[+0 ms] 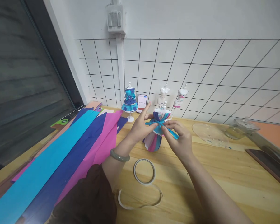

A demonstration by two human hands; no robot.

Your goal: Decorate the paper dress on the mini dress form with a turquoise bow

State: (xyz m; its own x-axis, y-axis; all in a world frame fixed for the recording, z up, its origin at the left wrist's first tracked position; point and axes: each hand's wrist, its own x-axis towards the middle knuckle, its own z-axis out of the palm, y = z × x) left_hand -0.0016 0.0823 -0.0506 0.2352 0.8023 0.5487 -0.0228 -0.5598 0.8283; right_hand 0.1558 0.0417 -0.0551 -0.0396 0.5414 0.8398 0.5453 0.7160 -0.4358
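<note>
A small dress form (163, 107) stands in front of me in a paper dress (152, 142) of white, pink and blue, with a bright blue strip (172, 133) around its waist. My left hand (141, 126) is at the left of the waist. Its thumb presses on the strip, one finger points up, and the other fingertips are partly hidden behind the dress. On the other side, my right hand (180, 140) pinches the strip between thumb and fingers, and a loose end sticks out below those fingers.
Long blue, navy and pink paper sheets (58, 149) cover the left side. A tape roll (144, 171) and a peeled strip (140, 207) lie in front. Behind stand a dressed form (130, 99), a phone (142, 103) and two forms (180, 96). At right are a glass jar (235, 130) and a dark slab (268, 165).
</note>
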